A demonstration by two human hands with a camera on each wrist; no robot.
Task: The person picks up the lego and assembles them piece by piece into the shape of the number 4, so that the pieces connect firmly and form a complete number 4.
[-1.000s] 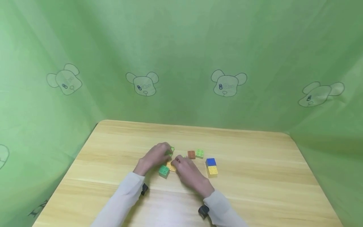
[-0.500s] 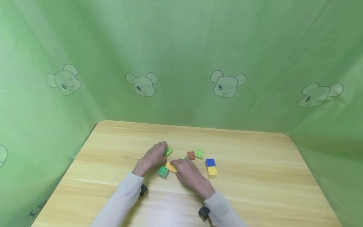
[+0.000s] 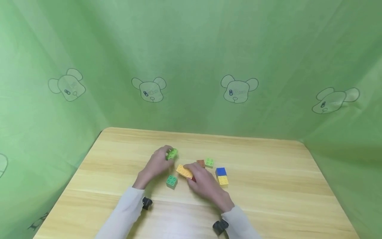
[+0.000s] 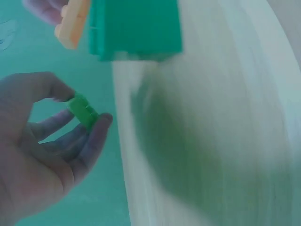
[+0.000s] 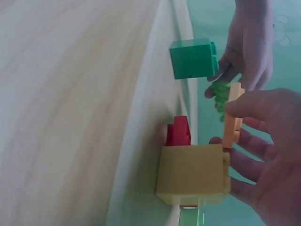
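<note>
The wood-grain table (image 3: 268, 172) carries several toy bricks. Against the yellow brick (image 3: 223, 180), on its far side, is the blue brick (image 3: 221, 171); farther and to its left are the light green brick (image 3: 209, 162) and brown brick (image 3: 200, 162). The dark green brick (image 3: 171, 181) stands well apart, to its left.

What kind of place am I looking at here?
Probably a small recording booth, though the building itself can't be told. A green cloth printed with cartoon animal heads hangs behind and on both sides of a wood-grain table, and the person wears black wrist devices.
</note>
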